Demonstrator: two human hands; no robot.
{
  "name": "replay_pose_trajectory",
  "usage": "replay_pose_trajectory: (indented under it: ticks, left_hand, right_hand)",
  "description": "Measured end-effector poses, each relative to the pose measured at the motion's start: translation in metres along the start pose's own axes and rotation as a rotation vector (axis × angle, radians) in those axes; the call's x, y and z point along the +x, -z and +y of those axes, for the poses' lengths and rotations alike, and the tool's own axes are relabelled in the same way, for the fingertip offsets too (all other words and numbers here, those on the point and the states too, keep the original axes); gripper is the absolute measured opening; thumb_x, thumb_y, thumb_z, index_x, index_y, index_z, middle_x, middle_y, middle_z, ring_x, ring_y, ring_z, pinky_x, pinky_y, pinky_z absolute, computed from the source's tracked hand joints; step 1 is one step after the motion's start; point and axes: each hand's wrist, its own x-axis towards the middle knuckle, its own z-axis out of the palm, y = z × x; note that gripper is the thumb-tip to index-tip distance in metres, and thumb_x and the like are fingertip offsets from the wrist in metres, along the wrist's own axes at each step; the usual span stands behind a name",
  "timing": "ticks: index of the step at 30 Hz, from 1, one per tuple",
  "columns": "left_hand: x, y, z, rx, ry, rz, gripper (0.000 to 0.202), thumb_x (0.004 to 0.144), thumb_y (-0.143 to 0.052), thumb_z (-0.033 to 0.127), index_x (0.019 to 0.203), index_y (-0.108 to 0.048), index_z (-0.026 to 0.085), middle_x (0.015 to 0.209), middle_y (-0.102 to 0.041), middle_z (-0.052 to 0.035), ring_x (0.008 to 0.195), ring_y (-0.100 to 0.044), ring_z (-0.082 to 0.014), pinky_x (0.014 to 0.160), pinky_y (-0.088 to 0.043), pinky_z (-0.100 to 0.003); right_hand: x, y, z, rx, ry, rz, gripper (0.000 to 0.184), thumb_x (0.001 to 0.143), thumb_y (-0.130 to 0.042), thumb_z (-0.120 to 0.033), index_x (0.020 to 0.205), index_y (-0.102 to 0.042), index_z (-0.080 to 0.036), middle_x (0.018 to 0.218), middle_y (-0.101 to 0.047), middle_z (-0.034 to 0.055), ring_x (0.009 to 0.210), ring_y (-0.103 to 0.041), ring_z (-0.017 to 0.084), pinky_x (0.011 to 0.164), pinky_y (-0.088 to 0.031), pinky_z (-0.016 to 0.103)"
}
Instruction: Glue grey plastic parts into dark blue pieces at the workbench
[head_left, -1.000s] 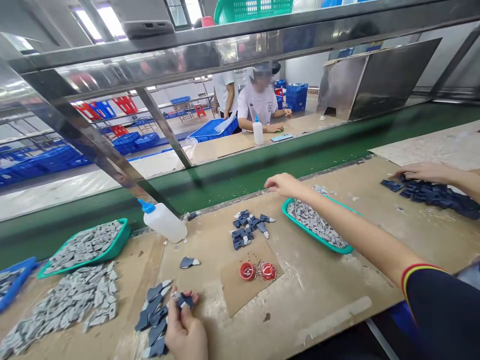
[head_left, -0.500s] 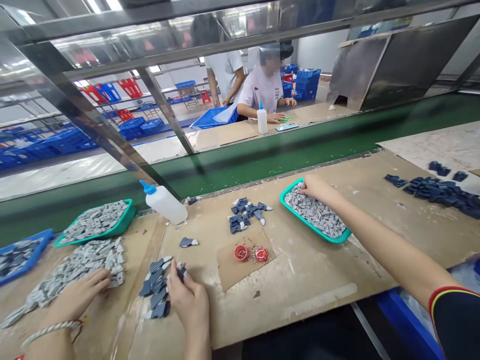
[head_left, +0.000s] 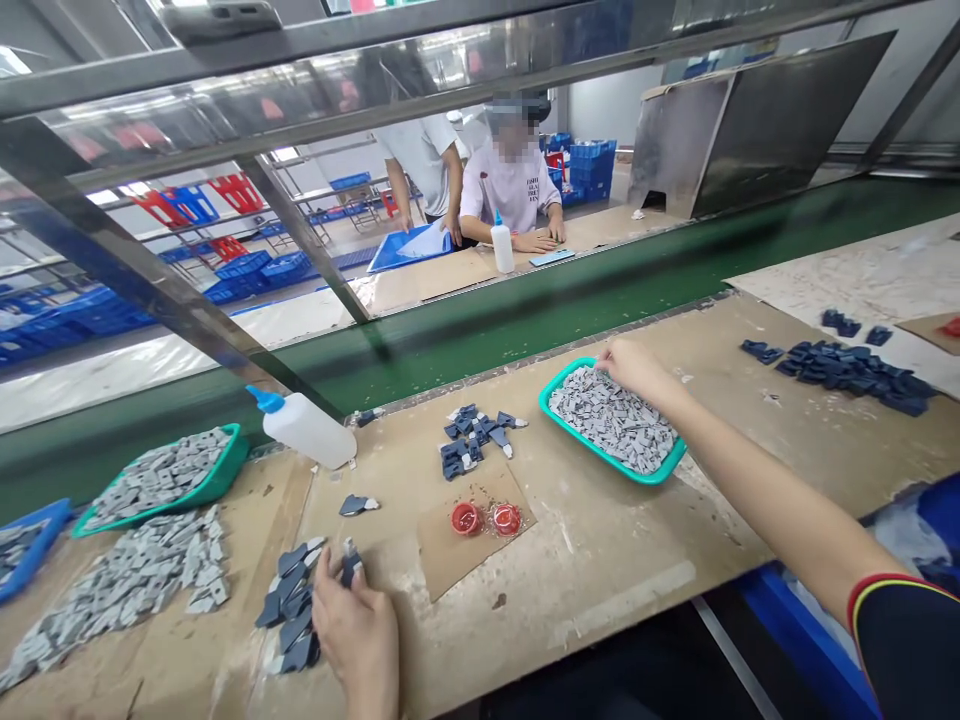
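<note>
**Left hand (head_left: 356,630) pinching a dark blue piece (head_left: 349,566); right hand (head_left: 634,365) on the grey pieces (head_left: 615,425) in the near teal tray (head_left: 600,458).**

My left thumb and fingers close on the dark blue piece at the near edge of the surface (head_left: 637,560). It is just beside a row of blue pieces (head_left: 289,610), laid overlapping, seemingly to keep them at fingertip reach. My right hand stretches out, fingers bunched on the tray's far corner; whether they grip anything I cannot tell. This tray holds only grey pieces, almost to its rim. Between the hands lie two red caps (head_left: 486,519) on a cardboard scrap (head_left: 450,560), a cluster of blue pieces (head_left: 472,440) and a glue bottle (head_left: 307,428) on its side. At left, a second teal tray (head_left: 229,468), likewise grey-filled, adjoins a loose grey heap (head_left: 127,585).
</note>
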Motion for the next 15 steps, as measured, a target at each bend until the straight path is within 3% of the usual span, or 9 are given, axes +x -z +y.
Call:
replay_pose_trajectory:
  ticks: [3, 6, 10, 15]
  left_hand:
    - [0.010, 0.000, -0.007, 0.081, -0.019, -0.070, 0.051, 0.082, -0.041, 0.019, 0.132, -0.045, 0.008, 0.111, -0.059, -0.0167, 0.106, -0.055, -0.0319, 0.092, -0.043, -0.047]
    - [0.020, -0.005, -0.017, 0.155, -0.030, -0.141, 0.046, 0.079, -0.042, 0.016, 0.123, -0.055, 0.016, 0.107, -0.060, -0.0113, 0.103, -0.056, -0.0315, 0.088, -0.046, -0.046]
    - [0.027, -0.012, -0.025, 0.230, -0.142, -0.129, 0.043, 0.077, -0.043, 0.015, 0.117, -0.059, 0.014, 0.104, -0.062, -0.0118, 0.099, -0.057, -0.0338, 0.087, -0.046, -0.046]
    - [0.030, -0.007, -0.017, 0.219, -0.340, -0.069, 0.040, 0.085, -0.043, 0.021, 0.121, -0.056, 0.011, 0.111, -0.061, -0.0111, 0.103, -0.056, -0.0327, 0.094, -0.042, -0.044]
  right_hand:
    - [0.003, 0.011, 0.018, -0.020, -0.055, 0.079, 0.027, 0.089, -0.048, -0.025, 0.097, -0.068, -0.009, 0.094, -0.069, 0.0187, 0.088, -0.063, 0.027, 0.070, -0.043, 0.032]
    - [0.000, 0.013, 0.021, -0.016, 0.052, 0.082, 0.026, 0.088, -0.051, -0.027, 0.104, -0.066, -0.013, 0.098, -0.068, 0.0134, 0.091, -0.061, 0.023, 0.075, -0.043, 0.030]
    - [-0.004, -0.001, 0.007, -0.029, 0.277, -0.003, 0.016, 0.076, -0.069, -0.031, 0.090, -0.072, -0.022, 0.096, -0.067, 0.0060, 0.102, -0.054, 0.023, 0.084, -0.039, 0.029]
    - [-0.001, -0.017, -0.005, -0.076, 0.336, -0.063, 0.008, 0.077, -0.069, -0.025, 0.077, -0.073, -0.018, 0.091, -0.068, 0.0114, 0.103, -0.052, 0.028, 0.083, -0.040, 0.034]
